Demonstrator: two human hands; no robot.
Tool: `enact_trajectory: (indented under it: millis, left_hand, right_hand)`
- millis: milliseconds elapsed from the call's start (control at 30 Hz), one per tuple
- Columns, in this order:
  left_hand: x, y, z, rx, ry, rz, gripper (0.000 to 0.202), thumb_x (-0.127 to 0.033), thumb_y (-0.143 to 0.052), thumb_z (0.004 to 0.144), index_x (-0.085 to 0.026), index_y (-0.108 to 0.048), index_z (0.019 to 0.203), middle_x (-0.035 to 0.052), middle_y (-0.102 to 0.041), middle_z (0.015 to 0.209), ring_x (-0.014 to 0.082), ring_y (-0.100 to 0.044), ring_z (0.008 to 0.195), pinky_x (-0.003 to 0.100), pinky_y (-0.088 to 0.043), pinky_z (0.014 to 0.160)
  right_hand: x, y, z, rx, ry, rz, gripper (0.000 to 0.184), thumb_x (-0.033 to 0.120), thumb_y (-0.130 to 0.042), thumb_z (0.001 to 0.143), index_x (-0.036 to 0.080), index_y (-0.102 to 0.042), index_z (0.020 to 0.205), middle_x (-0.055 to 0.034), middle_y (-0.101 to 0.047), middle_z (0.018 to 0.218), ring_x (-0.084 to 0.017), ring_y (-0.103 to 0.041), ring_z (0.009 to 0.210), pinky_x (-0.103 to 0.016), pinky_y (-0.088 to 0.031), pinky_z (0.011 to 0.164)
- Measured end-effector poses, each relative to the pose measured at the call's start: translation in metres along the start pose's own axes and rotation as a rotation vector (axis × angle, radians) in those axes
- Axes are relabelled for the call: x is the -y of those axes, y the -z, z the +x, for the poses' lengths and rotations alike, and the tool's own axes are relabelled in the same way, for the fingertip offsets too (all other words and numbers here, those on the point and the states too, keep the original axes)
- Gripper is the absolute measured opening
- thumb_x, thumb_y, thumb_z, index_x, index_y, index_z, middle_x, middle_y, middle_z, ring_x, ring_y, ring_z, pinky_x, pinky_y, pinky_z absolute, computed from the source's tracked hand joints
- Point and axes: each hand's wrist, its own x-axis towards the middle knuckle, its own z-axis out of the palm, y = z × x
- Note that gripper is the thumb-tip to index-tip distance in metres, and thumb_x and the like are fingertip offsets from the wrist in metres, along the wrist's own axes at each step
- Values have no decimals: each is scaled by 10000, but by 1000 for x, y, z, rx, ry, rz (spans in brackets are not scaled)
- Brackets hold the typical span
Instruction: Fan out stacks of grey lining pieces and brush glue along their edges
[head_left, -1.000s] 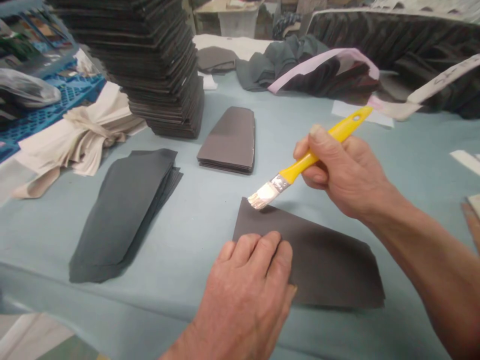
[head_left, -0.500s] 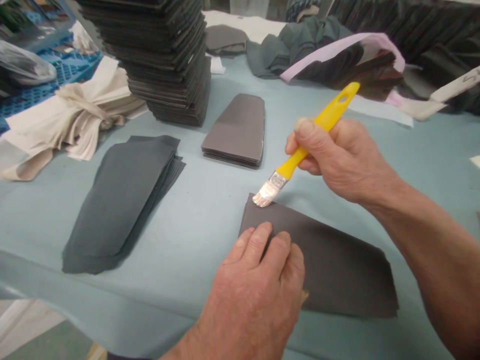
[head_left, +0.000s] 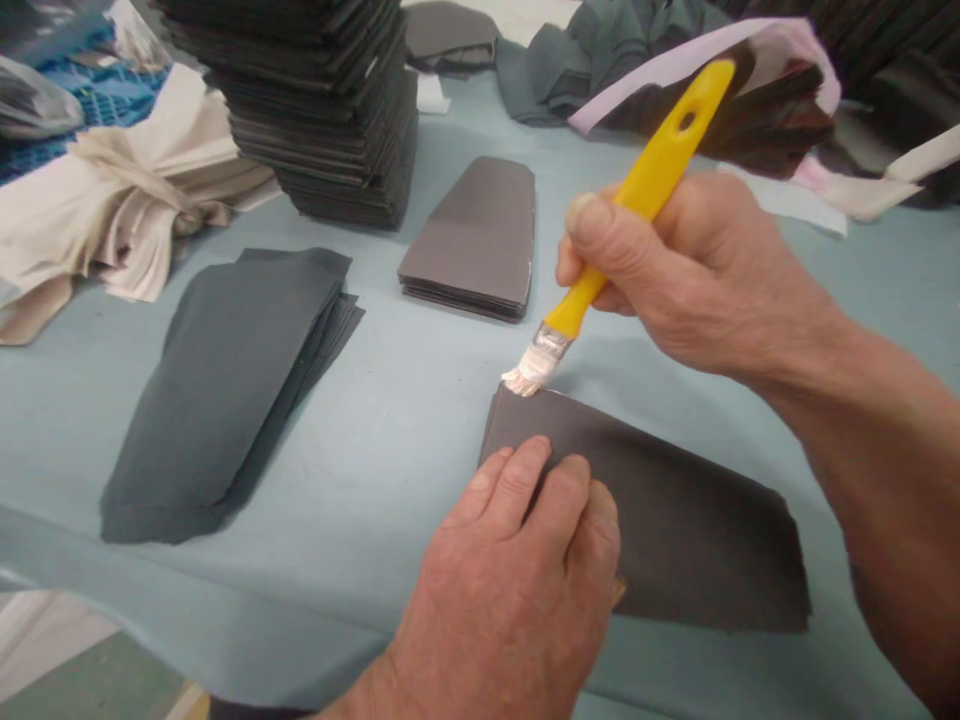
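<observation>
Your right hand is gripping a paintbrush, your unclenched left hand pressing dark panels showing white only near the bristles.

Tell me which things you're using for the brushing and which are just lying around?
Brushing things:
yellow-handled paintbrush, in the right hand
dark trapezoid sheets, under the left hand

Probably just lying about right now:
tall dark stack
small trapezoid stack
green-gray cut pieces
tied cream strips
</observation>
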Motion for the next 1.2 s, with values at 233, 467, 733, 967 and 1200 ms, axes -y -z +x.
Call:
enact_trajectory:
  millis: [233,467,733,967,1200]
  left_hand:
    - [2,0,-3,-1,-7,2,354,-315,-438,1133,-174,-722,1292,28,-787,1296,280,-685,1302,426,-616,1097]
    - [3,-1,-4,-26,-2,3,338,-323,-443,1135,-181,-707,1293,7,-787,1302,269,-672,1300,409,-596,1082]
    - [2,-2,-2,-44,11,11,325,-322,-429,1143,-188,-685,1293,-4,-770,1296,252,-611,1315,387,-514,1110]
    - [3,4,-4,6,-2,24,354,-326,-398,1152,-190,-669,1335,-2,-752,1343,266,-571,1361,398,-485,1131]
    - [2,2,-3,38,-6,18,333,-303,-446,1134,-187,-667,1355,8,-747,1363,273,-576,1364,406,-487,1141]
  right_hand:
    - [5,13,-2,1,18,-97,456,360,-551,1142,160,-703,761,29,-465,580,-37,-430,541,-187,-315,486]
    - [11,-1,7,54,118,-96,523,497,-588,1117,171,-673,717,21,-568,635,-40,-507,580,-177,-365,505]
    - [28,16,1,4,54,-269,430,198,-592,1066,156,-693,651,107,-543,522,37,-487,508,-57,-319,469]
    - [47,-10,16,28,-24,-93,469,-3,-513,1036,95,-579,582,126,-434,438,66,-401,420,-33,-219,402]
    - [37,5,4,143,-1,-338,477,65,-485,1050,112,-544,579,114,-394,494,47,-316,500,-93,-167,446]
